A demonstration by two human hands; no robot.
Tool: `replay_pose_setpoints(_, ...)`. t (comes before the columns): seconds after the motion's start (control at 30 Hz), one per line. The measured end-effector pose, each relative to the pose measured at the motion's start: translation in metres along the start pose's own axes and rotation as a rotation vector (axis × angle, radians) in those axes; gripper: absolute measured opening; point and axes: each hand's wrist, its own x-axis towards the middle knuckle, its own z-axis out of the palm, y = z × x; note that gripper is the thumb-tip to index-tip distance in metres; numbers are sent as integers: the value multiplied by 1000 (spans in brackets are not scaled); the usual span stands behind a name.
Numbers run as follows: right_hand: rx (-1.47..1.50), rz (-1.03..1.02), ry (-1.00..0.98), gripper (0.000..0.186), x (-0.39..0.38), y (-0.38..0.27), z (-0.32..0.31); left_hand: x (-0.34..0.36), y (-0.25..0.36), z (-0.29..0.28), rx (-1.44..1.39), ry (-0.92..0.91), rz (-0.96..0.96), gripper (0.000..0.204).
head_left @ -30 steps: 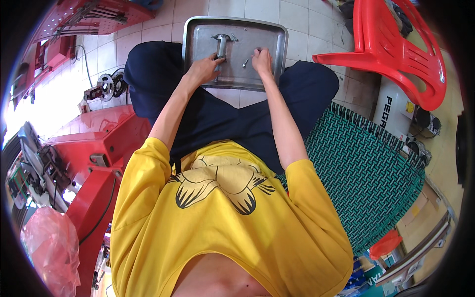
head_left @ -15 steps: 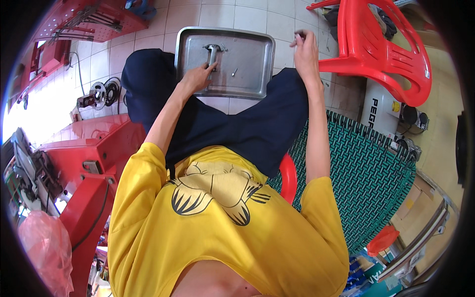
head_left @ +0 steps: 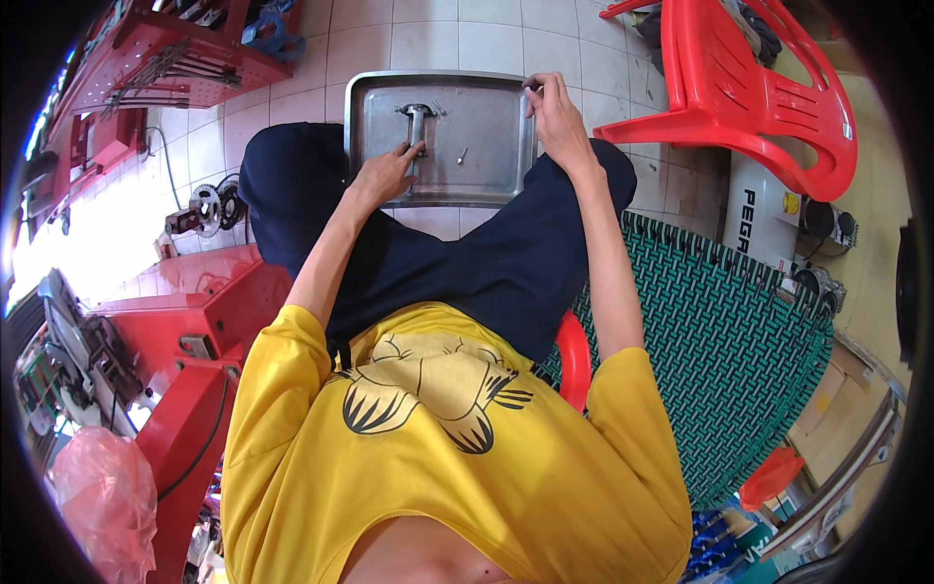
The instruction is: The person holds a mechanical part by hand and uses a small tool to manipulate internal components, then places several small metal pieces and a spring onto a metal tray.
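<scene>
A shallow steel tray point(head_left: 438, 77) rests just beyond my crossed legs. My left hand point(head_left: 387, 173) has its fingers closed on the lower part of a metal cylindrical piece point(head_left: 417, 119) with a flanged top, lying in the tray's left half. My right hand point(head_left: 555, 115) is at the tray's right rim, thumb and finger pinched around something too small to make out. A small bolt point(head_left: 461, 159) lies right of the cylinder, and tiny bits lie near the flange.
A red plastic chair point(head_left: 739, 107) is at upper right, above a white tank point(head_left: 749, 214) and a green woven seat point(head_left: 710, 341). Red metal equipment point(head_left: 185, 311), a pink plastic bag point(head_left: 102, 496), chainrings point(head_left: 206, 209) and a red perforated rack point(head_left: 195, 54) are on the left.
My right hand left the tray's interior, lifted out to the right, then came back down to the right rim. My left hand stays on the cylinder; the whole view has shifted slightly.
</scene>
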Motion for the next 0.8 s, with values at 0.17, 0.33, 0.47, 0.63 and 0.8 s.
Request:
replay_pose_setpoints(0.17, -40, 9, -35, 14, 0, -2, 6, 0, 2, -2, 6, -7, -17, 75)
replay_pose_setpoints(0.33, -34, -22, -81, 16, -2, 2, 22, 4, 2, -1, 35, -6, 10, 68)
replay_pose_setpoints(0.47, 128, 13, -63, 17, 5, 4, 30, 4, 2, -4, 42, -4, 4, 59)
replay_pose_setpoints(0.63, 138, 75, -23, 18, 6, 5, 33, 3, 0, -2, 7, -11, 5, 54)
replay_pose_setpoints(0.8, -20, 26, -50, 16, 4, 8, 32, 3, -2, 1, 26, -25, 17, 58)
